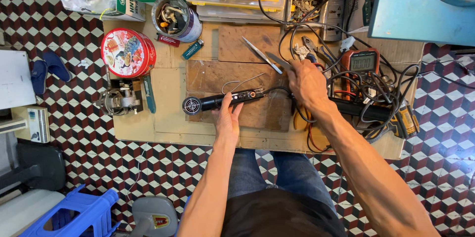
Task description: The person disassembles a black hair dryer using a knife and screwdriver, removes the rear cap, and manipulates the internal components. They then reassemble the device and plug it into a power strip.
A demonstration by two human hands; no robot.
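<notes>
Black and tube-shaped, the handheld device (pixel 217 102) lies on the counter (pixel 173 118) with its long axis running left to right, grille end leftward. The left hand (pixel 228 118) clamps its middle from the near side. Beyond its right end, the right hand (pixel 307 82) is closed around metal scissors (pixel 269 58), blades pointing up-left.

Pretty bright, even daylight-ish light all over the cardboard work mat (pixel 163 93), so shadows under stuff on it are short and soft. Right of the mat there's a blown-out glare patch on the tiled floor (pixel 457 160). Focus is sharp mid-mat; toward the corners, far from the mat, things stretch and bend from the wide lens.
</notes>
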